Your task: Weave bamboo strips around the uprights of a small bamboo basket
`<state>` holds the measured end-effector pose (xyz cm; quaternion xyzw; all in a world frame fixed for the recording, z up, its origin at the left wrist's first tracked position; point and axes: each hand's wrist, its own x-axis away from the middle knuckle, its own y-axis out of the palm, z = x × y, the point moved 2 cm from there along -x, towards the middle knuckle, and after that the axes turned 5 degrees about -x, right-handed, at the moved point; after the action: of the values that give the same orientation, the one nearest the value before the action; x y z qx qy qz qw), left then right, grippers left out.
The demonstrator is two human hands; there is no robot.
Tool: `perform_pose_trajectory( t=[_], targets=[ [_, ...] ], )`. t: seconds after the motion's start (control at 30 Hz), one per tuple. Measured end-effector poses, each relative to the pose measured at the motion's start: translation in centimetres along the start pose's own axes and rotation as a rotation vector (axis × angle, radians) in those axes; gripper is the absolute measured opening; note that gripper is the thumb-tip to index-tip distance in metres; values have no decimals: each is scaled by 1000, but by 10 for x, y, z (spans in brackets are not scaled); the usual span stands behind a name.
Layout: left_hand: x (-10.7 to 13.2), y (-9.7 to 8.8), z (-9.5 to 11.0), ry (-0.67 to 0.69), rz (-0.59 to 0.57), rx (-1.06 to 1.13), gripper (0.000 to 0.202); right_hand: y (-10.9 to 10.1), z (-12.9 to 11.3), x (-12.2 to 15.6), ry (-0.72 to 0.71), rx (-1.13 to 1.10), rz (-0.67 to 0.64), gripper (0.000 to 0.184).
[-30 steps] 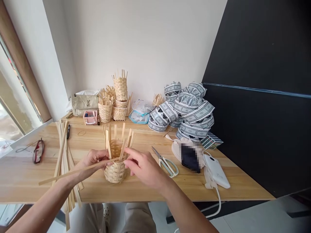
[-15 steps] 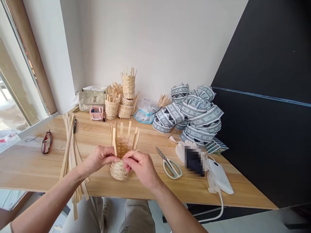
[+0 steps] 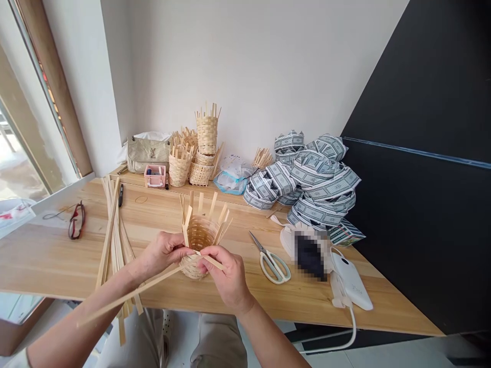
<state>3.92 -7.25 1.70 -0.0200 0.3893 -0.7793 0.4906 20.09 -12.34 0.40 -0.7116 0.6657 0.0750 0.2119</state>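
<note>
A small woven bamboo basket [image 3: 201, 232] stands on the table in front of me, several upright stakes sticking out above its rim. My left hand [image 3: 166, 253] is closed at the near left of the rim, thumb and fingers pinching the basket's edge. Right beside it, my right hand [image 3: 229, 273] pinches a thin bamboo strip [image 3: 130, 295] against the near rim. One length of strip runs down to the left across my left forearm; a short end pokes out over the right hand's fingers. My fingertips hide part of the weave.
Loose bamboo strips [image 3: 111, 235] lie at left, beside red glasses [image 3: 77, 221] and a black pen [image 3: 120, 195]. Scissors [image 3: 270, 260] and a white device [image 3: 351, 281] with a cable are at right. Finished baskets [image 3: 207, 135], a handbag [image 3: 148, 155] and patterned rolls [image 3: 322, 174] stand behind.
The long strip now stretches down-left over my left forearm, with a flat end showing at the right hand. Both hands stay at the basket's rim; the view has shifted slightly.
</note>
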Motion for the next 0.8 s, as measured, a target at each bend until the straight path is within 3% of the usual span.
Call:
perform_pose_trajectory(
  t=[0.23,0.4,0.53,0.67,0.8],
  targets=[
    [6,6,1,-11,28,-65,32,-3,-8,4,-254,545,-84,28],
    [10,13,2,-49,86,-89,31,-1,-14,2,-187,753,-111,28],
    [13,17,5,-95,89,-94,30,0,-21,1,-79,763,-140,26],
    [16,14,9,-125,48,-75,23,-2,-31,0,36,670,-158,27],
    [20,7,11,-49,-64,71,18,-3,-39,-2,99,676,-173,26]
  ],
)
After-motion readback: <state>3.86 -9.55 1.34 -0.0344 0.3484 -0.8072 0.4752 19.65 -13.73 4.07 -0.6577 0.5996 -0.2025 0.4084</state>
